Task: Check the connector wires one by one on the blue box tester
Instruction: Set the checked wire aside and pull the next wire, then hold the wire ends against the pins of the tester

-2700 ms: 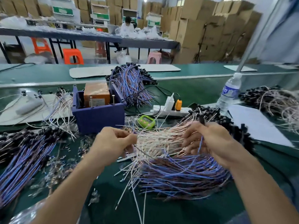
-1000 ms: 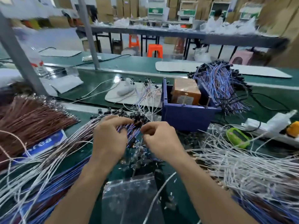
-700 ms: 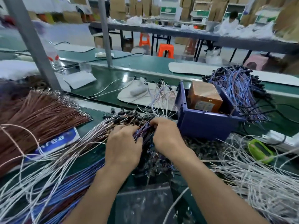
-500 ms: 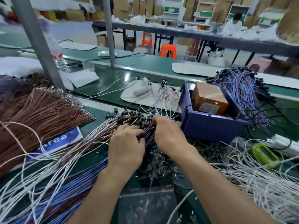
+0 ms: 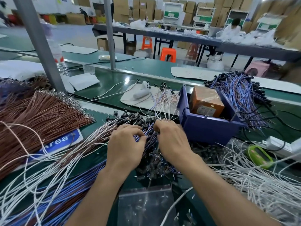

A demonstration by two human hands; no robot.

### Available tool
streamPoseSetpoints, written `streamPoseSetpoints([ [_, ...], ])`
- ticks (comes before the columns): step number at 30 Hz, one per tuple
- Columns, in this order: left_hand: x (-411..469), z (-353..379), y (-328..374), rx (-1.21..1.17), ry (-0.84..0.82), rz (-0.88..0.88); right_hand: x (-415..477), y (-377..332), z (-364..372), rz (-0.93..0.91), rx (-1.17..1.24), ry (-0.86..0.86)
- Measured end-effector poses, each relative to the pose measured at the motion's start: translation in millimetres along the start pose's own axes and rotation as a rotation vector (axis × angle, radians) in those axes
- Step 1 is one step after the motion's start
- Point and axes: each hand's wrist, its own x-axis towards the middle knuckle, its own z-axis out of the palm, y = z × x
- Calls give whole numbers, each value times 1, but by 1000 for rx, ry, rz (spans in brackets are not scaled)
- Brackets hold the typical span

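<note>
You are working at the long green table (image 5: pixel 114 82). The square blue plastic box tester (image 5: pixel 206 129) is sitting at two o'clock from your hands, just beside them, with an orange block (image 5: pixel 206 101) inside it. The bunch of thin blue and white connector wires with black plug ends (image 5: pixel 127 119) is lying under your hands and fanning out toward eight o'clock.

Your left hand (image 5: pixel 125 144) is curling its fingers and pinching a few blue strands. Your right hand (image 5: pixel 172 141) is curling down over the plug ends at the one o'clock end of the bunch and gripping them.

I think you are picking out one wire to test. Next you will need to pull it free of the tangle and bring its plug to the box.

Your right fingertips are hiding behind the hand, so I cannot tell which wire they are holding. The spot on the box where the plug goes is not showing.
</note>
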Motion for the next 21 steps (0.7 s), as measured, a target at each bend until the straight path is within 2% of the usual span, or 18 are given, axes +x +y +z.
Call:
streamPoseSetpoints([
  [2,-1,-4,4,-40,32,41,-9,0,-7,143,251,16],
  [6,-2,-10,8,-132,87,34,-44,-5,-20,287,628,221],
  [8,-2,-11,7,-237,59,25,-57,-7,-23,354,892,115],
  [10,-5,-13,12,-300,-9,102,-64,-9,-26,369,1072,-17],
  [11,-8,-14,17,-308,-63,150,-64,-10,-27,361,1114,-22],
  [13,-13,-13,25,-312,-191,217,-63,-11,-33,370,1236,61],
  [15,-17,-11,29,-311,-290,233,-62,-11,-43,412,1381,218],
  [17,-18,-10,30,-349,-388,171,-65,-7,-56,419,1514,331],
  [21,-10,-12,25,-459,-537,79,-79,20,-84,444,1702,397],
])
